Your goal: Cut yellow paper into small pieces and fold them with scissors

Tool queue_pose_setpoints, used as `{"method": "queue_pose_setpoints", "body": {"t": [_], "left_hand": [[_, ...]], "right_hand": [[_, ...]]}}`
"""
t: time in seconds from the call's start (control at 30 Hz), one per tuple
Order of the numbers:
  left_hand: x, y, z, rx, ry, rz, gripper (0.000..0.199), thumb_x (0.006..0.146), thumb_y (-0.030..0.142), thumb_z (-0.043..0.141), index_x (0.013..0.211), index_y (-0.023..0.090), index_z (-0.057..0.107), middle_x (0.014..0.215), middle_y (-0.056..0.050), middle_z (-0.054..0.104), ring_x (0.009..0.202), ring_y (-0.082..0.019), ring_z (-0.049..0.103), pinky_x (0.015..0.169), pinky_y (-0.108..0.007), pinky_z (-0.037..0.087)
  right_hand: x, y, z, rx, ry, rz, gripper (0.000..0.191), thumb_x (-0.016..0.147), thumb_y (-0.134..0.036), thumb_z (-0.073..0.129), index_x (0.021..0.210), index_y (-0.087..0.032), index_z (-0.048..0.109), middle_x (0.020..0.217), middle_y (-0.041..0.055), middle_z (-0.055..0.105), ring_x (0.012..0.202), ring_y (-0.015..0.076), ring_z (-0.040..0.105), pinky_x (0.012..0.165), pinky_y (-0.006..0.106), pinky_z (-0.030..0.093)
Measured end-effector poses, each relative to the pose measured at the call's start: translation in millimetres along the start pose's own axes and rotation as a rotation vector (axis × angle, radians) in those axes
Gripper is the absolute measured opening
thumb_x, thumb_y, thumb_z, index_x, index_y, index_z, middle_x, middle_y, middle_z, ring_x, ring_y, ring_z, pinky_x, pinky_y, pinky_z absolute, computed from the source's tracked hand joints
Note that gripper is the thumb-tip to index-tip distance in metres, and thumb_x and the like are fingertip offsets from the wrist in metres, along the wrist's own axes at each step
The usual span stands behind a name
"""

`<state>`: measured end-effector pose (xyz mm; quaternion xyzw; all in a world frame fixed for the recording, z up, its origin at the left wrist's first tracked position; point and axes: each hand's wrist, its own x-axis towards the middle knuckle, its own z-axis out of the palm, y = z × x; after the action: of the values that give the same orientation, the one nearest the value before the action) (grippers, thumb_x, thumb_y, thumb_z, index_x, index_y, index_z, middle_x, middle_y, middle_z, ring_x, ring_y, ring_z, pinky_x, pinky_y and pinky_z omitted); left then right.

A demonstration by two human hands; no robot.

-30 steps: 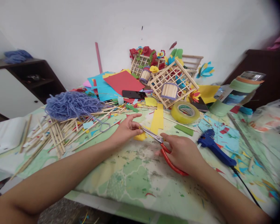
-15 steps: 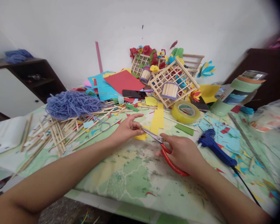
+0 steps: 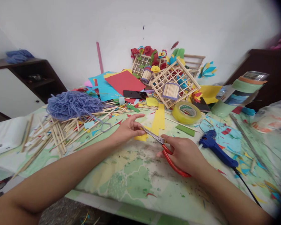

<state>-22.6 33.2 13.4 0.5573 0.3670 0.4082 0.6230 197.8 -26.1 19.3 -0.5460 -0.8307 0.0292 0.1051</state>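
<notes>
My right hand [image 3: 186,153] is closed round the red handles of a pair of scissors [image 3: 170,160]. The blades point up and to the left, and their tips meet the fingertips of my left hand [image 3: 128,129]. Thumb and index finger of that hand are pinched together at the tips; whatever lies between them is too small to make out. A piece of yellow paper [image 3: 142,137] shows just below those fingers. Right behind the blades, yellow paper strips [image 3: 158,120] lie flat on the patterned tablecloth [image 3: 131,178].
Blue yarn [image 3: 73,105] and many thin sticks [image 3: 58,134] lie to the left. Behind are coloured sheets [image 3: 125,82], a phone [image 3: 134,94] and stick lattices [image 3: 175,84] with paper flowers. On the right are a tape roll [image 3: 186,113], a blue glue gun [image 3: 219,150] and a bottle [image 3: 239,92].
</notes>
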Motion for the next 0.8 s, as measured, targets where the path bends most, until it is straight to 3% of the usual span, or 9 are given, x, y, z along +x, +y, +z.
{"method": "queue_pose_setpoints", "body": {"t": [0.33,0.53,0.7,0.8], "left_hand": [[3.2,-1.1,-7.3,0.149,-0.018,0.007,0.076,0.063,0.017,0.071,0.131,0.015,0.036,0.069,0.0,0.064,0.065,-0.013,0.06,0.062,-0.024,0.044],[3.5,-1.2,-9.1,0.275,0.048,-0.046,0.074,0.065,0.025,0.071,0.13,0.015,0.038,0.073,-0.002,0.067,0.068,-0.016,0.062,0.064,-0.027,0.044],[1.8,1.0,-5.6,0.22,0.065,-0.086,0.067,0.071,0.032,0.066,0.129,0.014,0.039,0.084,-0.007,0.071,0.078,-0.019,0.064,0.07,-0.03,0.046],[-0.3,0.4,-0.6,0.157,0.08,-0.086,0.063,0.071,0.033,0.067,0.126,0.014,0.041,0.088,-0.009,0.071,0.071,-0.016,0.063,0.065,-0.027,0.045]], "right_hand": [[-1.3,1.1,0.4,-0.048,0.0,-0.003,0.051,0.078,-0.055,0.051,0.116,-0.022,0.06,0.08,0.0052,0.072,0.071,0.0217,0.065,0.056,0.026,0.037],[1.7,-0.7,-1.6,-0.068,0.013,0.123,0.04,0.081,-0.049,0.048,0.11,-0.025,0.06,0.075,0.0037,0.07,0.068,0.0203,0.064,0.052,0.025,0.033],[4.2,1.8,-2.8,-0.016,-0.002,0.192,0.037,0.081,-0.048,0.048,0.107,-0.025,0.061,0.078,0.0056,0.07,0.072,0.0224,0.063,0.053,0.025,0.033],[4.8,1.7,-4.1,0.12,0.003,0.209,0.038,0.079,-0.048,0.051,0.107,-0.024,0.061,0.081,0.0058,0.07,0.074,0.0224,0.062,0.055,0.025,0.035]]}}
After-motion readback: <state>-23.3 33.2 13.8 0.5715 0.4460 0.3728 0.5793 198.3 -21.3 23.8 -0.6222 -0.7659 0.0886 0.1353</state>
